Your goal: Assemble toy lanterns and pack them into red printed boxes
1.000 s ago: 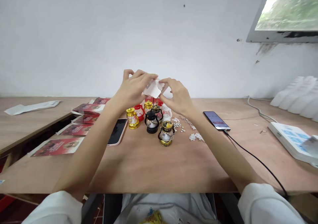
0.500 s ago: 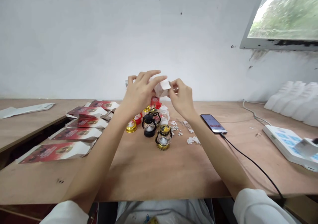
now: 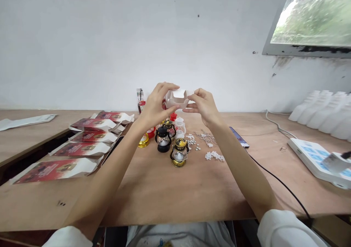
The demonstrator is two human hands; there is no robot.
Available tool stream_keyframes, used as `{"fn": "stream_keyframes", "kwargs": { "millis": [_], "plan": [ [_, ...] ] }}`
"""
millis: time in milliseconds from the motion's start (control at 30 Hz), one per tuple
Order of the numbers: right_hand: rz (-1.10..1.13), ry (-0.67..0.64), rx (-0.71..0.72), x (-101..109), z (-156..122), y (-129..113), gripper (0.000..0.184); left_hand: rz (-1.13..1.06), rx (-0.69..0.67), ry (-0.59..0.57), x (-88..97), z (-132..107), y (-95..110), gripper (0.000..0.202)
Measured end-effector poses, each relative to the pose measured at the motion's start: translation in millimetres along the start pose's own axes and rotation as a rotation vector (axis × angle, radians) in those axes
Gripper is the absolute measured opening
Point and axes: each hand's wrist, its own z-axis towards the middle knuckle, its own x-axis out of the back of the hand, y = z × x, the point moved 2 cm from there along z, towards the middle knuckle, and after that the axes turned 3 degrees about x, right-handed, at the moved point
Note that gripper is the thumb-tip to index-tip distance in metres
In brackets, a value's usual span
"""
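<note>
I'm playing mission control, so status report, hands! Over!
Left hand holding white box, right hand at its edge. Box open, held up. Lanterns stand lower; nothing seen blocking.

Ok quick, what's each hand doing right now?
Left hand: closed around the white box, holding it.
Right hand: at the box's open end; can't tell whether it's pinching.
</note>
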Motion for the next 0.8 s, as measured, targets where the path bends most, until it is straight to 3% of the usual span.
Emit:
{"fn": "stream_keyframes", "kwargs": {
  "millis": [100,233,333,633,800],
  "plan": [
    [-0.007,-0.019,0.041,3,1,-2,0.016,0.001,-0.010,0.002,-1.0,-1,-2,0.039],
    [-0.072,-0.143,0.103,4,1,-5,0.035,0.007,-0.011,0.009,-2.0,-2,-3,0.037],
    [-0.137,-0.198,0.110,1,-1,-5,0.031,0.032,0.007,0.022,-3.2,-2,-4,0.038],
    [-0.203,-0.088,0.226,-5,-6,-1,0.022,0.001,0.033,0.021,-4.1,-2,1,0.040],
    [-0.165,-0.096,0.251,-7,-8,-3,0.030,-0.005,0.046,0.010,-4.1,-2,2,0.050]
  ]
}}
